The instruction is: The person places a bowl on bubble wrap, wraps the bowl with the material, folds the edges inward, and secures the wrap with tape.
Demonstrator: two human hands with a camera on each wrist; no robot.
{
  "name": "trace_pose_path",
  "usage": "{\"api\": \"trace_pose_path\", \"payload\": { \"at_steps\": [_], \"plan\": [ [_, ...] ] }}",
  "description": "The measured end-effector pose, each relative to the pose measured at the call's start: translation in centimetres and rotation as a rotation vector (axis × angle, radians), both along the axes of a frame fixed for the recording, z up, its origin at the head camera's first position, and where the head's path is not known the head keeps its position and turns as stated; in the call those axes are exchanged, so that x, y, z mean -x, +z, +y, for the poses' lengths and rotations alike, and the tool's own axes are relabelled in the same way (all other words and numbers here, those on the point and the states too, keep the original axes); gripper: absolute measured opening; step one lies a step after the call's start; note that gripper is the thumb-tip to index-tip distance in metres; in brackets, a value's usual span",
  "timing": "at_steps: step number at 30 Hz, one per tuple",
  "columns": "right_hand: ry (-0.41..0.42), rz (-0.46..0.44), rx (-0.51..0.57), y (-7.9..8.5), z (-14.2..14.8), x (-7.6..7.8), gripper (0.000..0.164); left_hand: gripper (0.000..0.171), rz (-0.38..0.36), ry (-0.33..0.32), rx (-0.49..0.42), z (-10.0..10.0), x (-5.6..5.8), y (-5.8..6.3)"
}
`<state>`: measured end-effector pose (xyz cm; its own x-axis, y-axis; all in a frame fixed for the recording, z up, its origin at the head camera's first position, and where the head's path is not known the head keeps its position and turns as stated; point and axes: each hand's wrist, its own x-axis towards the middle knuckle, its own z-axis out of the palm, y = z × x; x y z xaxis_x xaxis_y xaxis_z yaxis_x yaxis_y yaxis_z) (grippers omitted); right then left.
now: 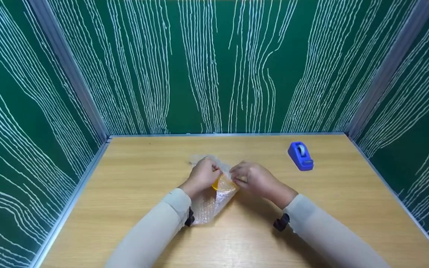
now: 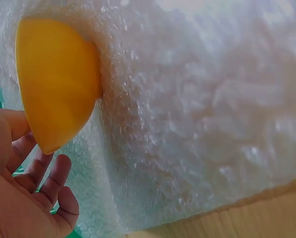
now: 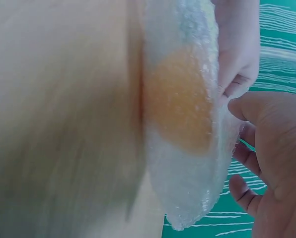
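A yellow bowl lies on its side in a sheet of clear bubble wrap, which is folded up over its right side. My left hand holds the bowl by its rim, as the left wrist view shows. On the right, my right hand pinches the edge of the wrap between thumb and fingers. Through the wrap the bowl shows as a blurred orange shape in the right wrist view. A loose flap of the wrap extends toward me beside the left wrist.
A blue tape dispenser with a roll of tape stands at the back right of the wooden table. Green panels with white wavy lines close off the back and both sides.
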<state>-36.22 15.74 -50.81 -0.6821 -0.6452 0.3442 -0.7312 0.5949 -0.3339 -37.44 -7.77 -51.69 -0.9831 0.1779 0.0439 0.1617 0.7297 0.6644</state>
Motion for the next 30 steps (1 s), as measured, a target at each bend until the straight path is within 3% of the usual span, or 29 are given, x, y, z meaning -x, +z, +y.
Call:
{"api": "trace_pose_path", "payload": {
  "at_steps": [3, 9, 12, 15, 19, 23, 28, 30],
  "plan": [
    [0.062, 0.05, -0.039, -0.3, 0.3, -0.3, 0.015, 0.027, 0.031, -0.011, 0.009, 0.0, 0.0, -0.1],
    [0.134, 0.098, -0.121, -0.5, 0.8, -0.6, 0.017, 0.02, 0.065, -0.033, -0.008, 0.0, 0.3, -0.6],
    [0.147, 0.087, -0.141, -0.5, 1.0, -0.6, 0.021, 0.017, 0.046, -0.033, -0.026, -0.1, 0.4, -0.6],
    [0.14, 0.077, -0.166, -0.5, 1.0, -0.6, 0.024, 0.011, -0.02, -0.024, -0.074, -0.7, 0.3, -0.2],
    [0.116, 0.049, -0.198, -0.5, 1.1, -0.6, 0.026, 0.012, -0.092, 0.019, -0.157, -2.4, 0.3, 0.9],
    [0.096, 0.019, -0.216, -0.5, 1.1, -0.7, 0.027, 0.017, -0.066, 0.088, -0.182, -4.4, 0.9, 1.5],
    [0.081, -0.011, -0.219, -0.4, 1.0, -0.8, 0.027, 0.042, 0.015, 0.178, -0.166, -6.9, 2.2, 0.5],
    [0.083, -0.009, -0.217, -0.4, 0.9, -0.7, 0.027, 0.054, 0.006, 0.207, -0.139, -7.8, 2.6, -0.1]
  ]
}}
